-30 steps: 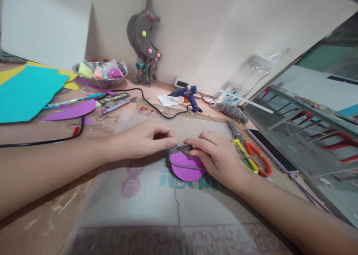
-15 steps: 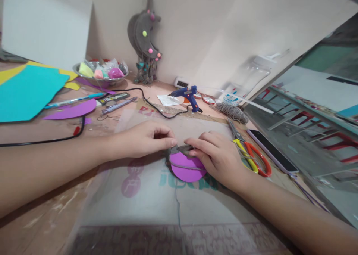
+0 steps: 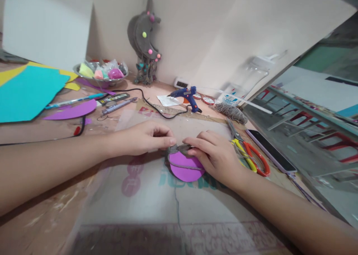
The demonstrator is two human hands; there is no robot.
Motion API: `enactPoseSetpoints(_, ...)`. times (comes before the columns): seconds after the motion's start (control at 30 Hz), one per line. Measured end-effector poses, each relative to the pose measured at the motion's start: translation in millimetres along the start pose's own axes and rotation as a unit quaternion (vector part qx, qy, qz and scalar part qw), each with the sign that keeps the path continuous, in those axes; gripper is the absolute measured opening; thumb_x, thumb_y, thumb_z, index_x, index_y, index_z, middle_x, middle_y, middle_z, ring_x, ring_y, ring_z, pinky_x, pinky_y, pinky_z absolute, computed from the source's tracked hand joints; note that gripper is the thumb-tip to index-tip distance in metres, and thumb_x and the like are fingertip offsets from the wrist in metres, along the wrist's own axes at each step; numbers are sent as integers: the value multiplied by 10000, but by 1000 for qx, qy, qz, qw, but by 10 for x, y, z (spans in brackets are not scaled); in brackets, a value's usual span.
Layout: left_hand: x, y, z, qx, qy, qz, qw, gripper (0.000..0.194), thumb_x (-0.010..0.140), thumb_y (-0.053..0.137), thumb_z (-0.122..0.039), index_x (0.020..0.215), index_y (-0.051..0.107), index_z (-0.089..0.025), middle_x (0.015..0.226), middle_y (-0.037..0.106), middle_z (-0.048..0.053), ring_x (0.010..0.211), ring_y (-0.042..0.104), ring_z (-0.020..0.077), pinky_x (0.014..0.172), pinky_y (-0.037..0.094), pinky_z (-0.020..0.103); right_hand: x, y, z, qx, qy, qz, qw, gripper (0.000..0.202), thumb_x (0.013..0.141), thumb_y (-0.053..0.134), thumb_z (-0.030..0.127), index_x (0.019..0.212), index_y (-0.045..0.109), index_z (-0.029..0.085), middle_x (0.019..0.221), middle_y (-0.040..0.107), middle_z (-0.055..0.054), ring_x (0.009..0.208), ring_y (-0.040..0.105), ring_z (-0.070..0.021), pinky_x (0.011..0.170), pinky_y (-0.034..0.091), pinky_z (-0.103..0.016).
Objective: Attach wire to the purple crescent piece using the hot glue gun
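A round purple paper disc point(image 3: 187, 171) with grey yarn point(image 3: 176, 201) lying across it is between my hands. A dark grey strip runs along its upper edge, partly under my fingers. My left hand point(image 3: 152, 137) pinches the grey edge at the disc's upper left, thumb against curled fingers. At the disc's upper right, my right hand point(image 3: 216, 150) is closed on the same piece, with thumb and forefinger together. The yarn's loose end trails down over the plastic sheet point(image 3: 125, 210) below.
Scissors point(image 3: 253, 159) and a phone point(image 3: 270, 150) lie to the right. Behind are a blue glue gun point(image 3: 188, 94), a grey yarn bundle point(image 3: 231, 112) and a bowl point(image 3: 106, 81) of clay packets. Turquoise paper point(image 3: 30, 94) and pens are at left; a grey moon ornament point(image 3: 142, 34) hangs behind.
Almost nothing differs. Both hands keep their grip on the purple disc, and the view has shifted very slightly.
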State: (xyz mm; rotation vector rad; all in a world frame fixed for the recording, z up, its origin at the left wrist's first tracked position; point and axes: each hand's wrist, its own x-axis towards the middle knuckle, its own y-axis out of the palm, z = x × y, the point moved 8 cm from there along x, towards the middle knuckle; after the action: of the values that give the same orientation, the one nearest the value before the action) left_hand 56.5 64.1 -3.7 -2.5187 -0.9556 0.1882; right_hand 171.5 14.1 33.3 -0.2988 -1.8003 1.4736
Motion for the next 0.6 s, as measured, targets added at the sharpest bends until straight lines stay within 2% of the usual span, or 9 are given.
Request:
enactPoseSetpoints(0.3, 7, 7, 5, -12, -5, 19, 1000, 278, 843, 499, -396, 747, 568, -144, 660, 491, -33, 614, 435, 90, 563, 343, 201, 13, -51, 51, 7, -35, -29, 999, 251, 919, 479, 293, 1009, 651, 134, 690, 561, -36, 631, 481, -137, 586, 369, -266)
enactPoseSetpoints(0.47, 11, 1, 5, -13, 0, 23, 1000, 270, 839, 506, -390, 750, 578, -145, 663, 490, -33, 635, 445, 94, 588, 357, 202, 16, -55, 71, -12, -36, -31, 999, 266, 930, 456, 314, 993, 655, 148, 674, 565, -30, 608, 469, -128, 575, 362, -257)
enactPoseSetpoints(0.6, 14, 0, 17, -9, -20, 28, 999, 281, 841, 501, -401, 745, 564, -145, 671, 497, -35, 625, 448, 89, 585, 354, 201, 13, -49, 68, -21, -33, -31, 999, 272, 929, 456, 326, 990, 655, 151, 668, 563, -26, 601, 475, -123, 570, 357, -251)
